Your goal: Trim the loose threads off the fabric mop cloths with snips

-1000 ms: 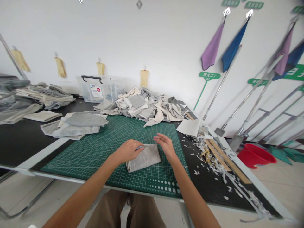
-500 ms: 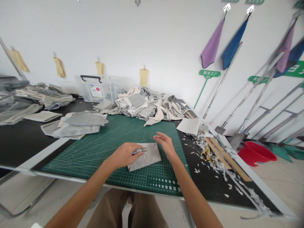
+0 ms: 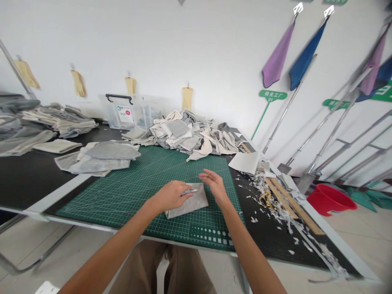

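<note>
A folded piece of light grey cloth (image 3: 192, 204) lies on the green cutting mat (image 3: 171, 163) in front of me. My left hand (image 3: 173, 194) is closed around small thread snips (image 3: 193, 190), their metal tips pointing right above the cloth; a blue part of them shows near my fingers. At the cloth's upper right corner hovers my right hand (image 3: 214, 184), fingers stretched out and apart, with nothing in it. Whether either hand touches the cloth I cannot tell.
A heap of grey and cream cloth pieces (image 3: 183, 132) covers the mat's far edge. Flat cloths (image 3: 107, 159) lie at left. To the right are gold-handled scissors (image 3: 266, 200), wooden rulers (image 3: 295, 206) and scraps. Behind stands a clear plastic box (image 3: 118, 116); a red bucket (image 3: 330, 199) is on the floor.
My left hand with the snips has shifted slightly right and up over the cloth, and the snips are turned a little. My right hand has hardly moved.
</note>
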### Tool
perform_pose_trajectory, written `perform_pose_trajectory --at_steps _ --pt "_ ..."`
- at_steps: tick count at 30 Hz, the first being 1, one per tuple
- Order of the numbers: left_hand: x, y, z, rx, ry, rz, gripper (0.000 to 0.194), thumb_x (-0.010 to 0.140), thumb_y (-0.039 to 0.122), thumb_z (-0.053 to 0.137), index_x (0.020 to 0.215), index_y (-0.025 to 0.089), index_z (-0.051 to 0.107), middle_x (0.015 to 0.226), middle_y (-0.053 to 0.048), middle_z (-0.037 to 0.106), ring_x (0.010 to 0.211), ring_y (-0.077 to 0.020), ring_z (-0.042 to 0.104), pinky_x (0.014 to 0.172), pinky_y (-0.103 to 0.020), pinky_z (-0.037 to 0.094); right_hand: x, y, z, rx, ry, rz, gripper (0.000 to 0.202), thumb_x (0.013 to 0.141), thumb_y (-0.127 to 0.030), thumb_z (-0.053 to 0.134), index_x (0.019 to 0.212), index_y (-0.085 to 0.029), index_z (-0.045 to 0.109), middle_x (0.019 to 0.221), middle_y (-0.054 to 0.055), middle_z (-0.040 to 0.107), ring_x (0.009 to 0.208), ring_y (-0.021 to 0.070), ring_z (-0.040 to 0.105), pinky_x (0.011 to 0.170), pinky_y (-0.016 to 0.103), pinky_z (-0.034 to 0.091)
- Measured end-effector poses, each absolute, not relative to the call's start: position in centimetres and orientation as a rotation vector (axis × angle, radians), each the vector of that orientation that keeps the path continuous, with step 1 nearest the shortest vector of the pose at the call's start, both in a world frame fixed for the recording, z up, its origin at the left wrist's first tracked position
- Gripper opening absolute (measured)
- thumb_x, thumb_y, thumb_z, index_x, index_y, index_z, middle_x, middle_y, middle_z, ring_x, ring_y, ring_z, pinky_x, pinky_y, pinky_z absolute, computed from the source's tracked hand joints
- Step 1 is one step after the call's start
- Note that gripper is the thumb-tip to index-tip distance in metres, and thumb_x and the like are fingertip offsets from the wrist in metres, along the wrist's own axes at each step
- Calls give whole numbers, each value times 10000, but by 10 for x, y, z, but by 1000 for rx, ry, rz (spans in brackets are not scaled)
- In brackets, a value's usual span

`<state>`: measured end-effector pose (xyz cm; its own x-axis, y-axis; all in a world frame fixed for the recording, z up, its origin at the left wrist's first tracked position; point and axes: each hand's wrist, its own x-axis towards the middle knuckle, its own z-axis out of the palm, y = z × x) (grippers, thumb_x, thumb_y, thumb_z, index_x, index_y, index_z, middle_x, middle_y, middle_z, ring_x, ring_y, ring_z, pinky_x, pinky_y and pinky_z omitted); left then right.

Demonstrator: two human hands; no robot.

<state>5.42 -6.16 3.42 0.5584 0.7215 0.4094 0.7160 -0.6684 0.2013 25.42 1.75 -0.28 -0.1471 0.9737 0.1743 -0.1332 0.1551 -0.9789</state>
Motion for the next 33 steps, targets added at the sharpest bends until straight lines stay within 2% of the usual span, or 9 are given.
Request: perform_pose_trajectory --at_steps 3,8,11,22,28,33 --pt "55 -60 34 2746 1277 760 268 951 311 459 1007 168 679 858 -80 713 801 -197 662 749 -285 475 254 17 -2 -912 -1290 1259 392 679 -286 667 1057 -184 636 944 84 734 911 225 679 881 407 487" --pt "54 -62 33 2731 1334 792 303 922 386 512 1078 164 648 855 -69 695 773 -189 642 720 -277 469 253 17 -1 -895 -1294 1258 380 677 -281 666 1046 -194 641 926 75 736 904 221 680 884 405 484" --pt "50 -60 31 2755 1363 746 272 927 355 504 1024 162 669 820 -72 694 755 -195 644 720 -285 468 254 16 0 -898 -1295 1248 384 676 -284 668 1047 -190 641 925 76 737 902 223 681 880 404 485" --pt "31 -62 28 2742 1406 737 265 923 345 504 1011 165 679 864 -72 715 774 -198 661 738 -286 485 254 16 -1 -889 -1277 1268 392 659 -223 660 1049 -189 635 913 67 735 896 221 681 904 417 479" --pt "10 -66 28 2628 1471 924 301 925 390 494 1069 183 658 1018 -67 715 900 -199 664 807 -283 488 255 15 -2 -892 -1318 1256 390 696 -229 646 1084 -190 623 938 69 727 924 215 674 913 410 483" --pt "-35 -41 30 2457 1782 1135 382 890 473 508 1049 168 674 977 -72 727 765 -195 668 729 -283 500 252 12 -6 -873 -1546 1145 368 755 -277 628 1115 -199 622 1008 84 706 953 213 663 903 404 494"
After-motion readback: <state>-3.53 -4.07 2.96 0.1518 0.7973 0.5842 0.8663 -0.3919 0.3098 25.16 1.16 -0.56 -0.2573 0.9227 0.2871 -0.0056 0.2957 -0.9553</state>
